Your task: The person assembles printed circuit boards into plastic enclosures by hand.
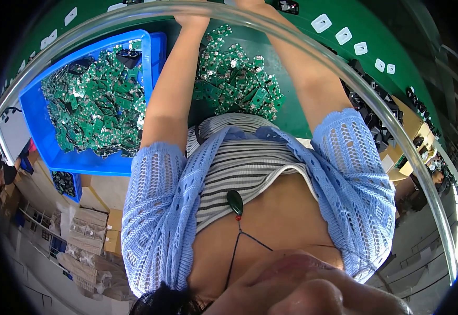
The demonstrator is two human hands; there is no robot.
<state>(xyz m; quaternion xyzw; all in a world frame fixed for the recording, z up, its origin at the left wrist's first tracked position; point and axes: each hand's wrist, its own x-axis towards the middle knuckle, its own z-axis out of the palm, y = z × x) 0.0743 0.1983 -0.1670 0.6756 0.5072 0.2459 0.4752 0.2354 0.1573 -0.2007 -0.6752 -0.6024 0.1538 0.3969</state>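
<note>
Both my forearms stretch away over the green work table (286, 58) to the far edge of the view. Only the wrist and back part of my left hand (192, 20) show there; its fingers are cut off. Even less of my right hand (251, 3) is visible, and its fingers are out of view too. What either hand holds, if anything, is hidden. A loose pile of small green circuit boards (237, 79) lies between my forearms. Beside my left forearm, a blue plastic bin (90, 167) holds a large heap of similar boards.
White square pieces (343, 35) lie spaced along the far side of the table. Several black parts (378, 113) are heaped right of my right arm. A clear curved rim (391, 118) crosses the view. Cardboard boxes (112, 231) stand at the lower left, near a smaller blue bin (75, 195).
</note>
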